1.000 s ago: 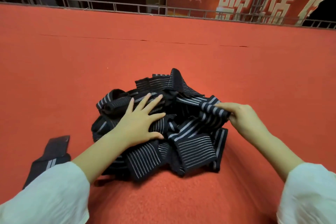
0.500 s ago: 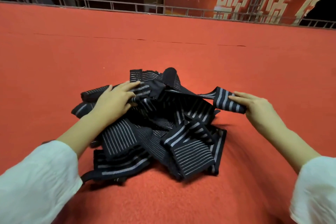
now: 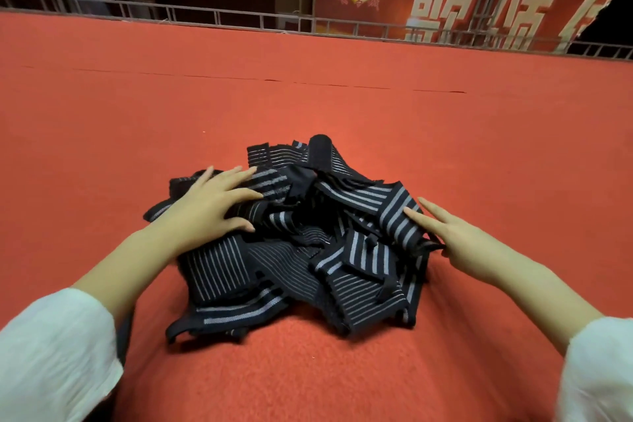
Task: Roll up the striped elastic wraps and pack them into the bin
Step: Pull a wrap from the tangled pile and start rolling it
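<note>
A tangled pile of black elastic wraps with pale grey stripes (image 3: pixel 301 243) lies on the red carpet (image 3: pixel 342 106) in front of me. My left hand (image 3: pixel 209 205) rests flat on the pile's left side, fingers spread over the wraps. My right hand (image 3: pixel 455 236) lies at the pile's right edge with fingers straight, its fingertips touching a broad-striped wrap (image 3: pixel 397 216). Neither hand grips anything. No bin is in view.
The red carpet stretches far on all sides, with a seam line (image 3: pixel 308 82) across it. A metal railing (image 3: pixel 239 15) runs along its far edge, and a red banner with large pale characters (image 3: pixel 462 0) hangs behind.
My right hand let go of the striped wrap end it pinched and now lies flat against the pile. My left hand shifted slightly and flattened on the wraps.
</note>
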Demonstrator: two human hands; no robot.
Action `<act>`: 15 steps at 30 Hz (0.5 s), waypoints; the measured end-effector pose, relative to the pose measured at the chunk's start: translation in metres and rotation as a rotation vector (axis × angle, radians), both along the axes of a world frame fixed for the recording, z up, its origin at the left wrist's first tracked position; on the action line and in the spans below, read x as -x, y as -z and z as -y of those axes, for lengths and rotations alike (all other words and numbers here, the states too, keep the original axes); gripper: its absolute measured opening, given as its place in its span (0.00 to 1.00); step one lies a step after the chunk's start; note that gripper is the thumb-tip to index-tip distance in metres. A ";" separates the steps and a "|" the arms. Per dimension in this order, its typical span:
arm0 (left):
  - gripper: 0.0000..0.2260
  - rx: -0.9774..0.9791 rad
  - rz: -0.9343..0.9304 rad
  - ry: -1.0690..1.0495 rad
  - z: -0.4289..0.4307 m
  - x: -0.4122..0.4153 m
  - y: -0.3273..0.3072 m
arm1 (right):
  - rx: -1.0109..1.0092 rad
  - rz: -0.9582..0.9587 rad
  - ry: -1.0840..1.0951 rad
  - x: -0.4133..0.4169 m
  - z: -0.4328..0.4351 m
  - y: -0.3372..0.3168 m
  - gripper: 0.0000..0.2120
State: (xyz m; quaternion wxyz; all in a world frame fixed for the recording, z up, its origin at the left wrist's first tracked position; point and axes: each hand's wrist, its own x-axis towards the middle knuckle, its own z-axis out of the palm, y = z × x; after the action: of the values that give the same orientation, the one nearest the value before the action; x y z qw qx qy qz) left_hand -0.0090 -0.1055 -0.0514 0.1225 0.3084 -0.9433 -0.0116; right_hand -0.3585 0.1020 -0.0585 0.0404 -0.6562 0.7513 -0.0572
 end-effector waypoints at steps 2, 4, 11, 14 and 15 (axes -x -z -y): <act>0.30 0.037 -0.057 -0.091 0.000 -0.013 0.001 | -0.070 -0.036 0.023 -0.016 -0.003 -0.014 0.45; 0.34 0.004 -0.095 -0.281 0.003 -0.031 0.004 | -0.111 -0.061 0.022 -0.027 -0.002 -0.026 0.43; 0.43 -0.429 -0.333 -0.407 0.004 -0.048 0.029 | 0.032 -0.009 -0.015 -0.080 0.018 -0.042 0.39; 0.26 -0.299 -0.249 -0.497 -0.014 -0.026 0.022 | 0.164 0.058 -0.101 -0.107 0.027 -0.038 0.32; 0.20 -0.256 -0.208 -0.516 -0.023 -0.018 0.016 | 0.199 0.077 -0.135 -0.115 0.030 -0.036 0.30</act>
State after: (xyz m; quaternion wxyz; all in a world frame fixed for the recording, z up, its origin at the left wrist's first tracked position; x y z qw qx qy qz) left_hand 0.0090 -0.0824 -0.0672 0.1775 0.5479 -0.8071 -0.1302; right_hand -0.2437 0.0720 -0.0221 0.0079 -0.7033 0.6940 -0.1538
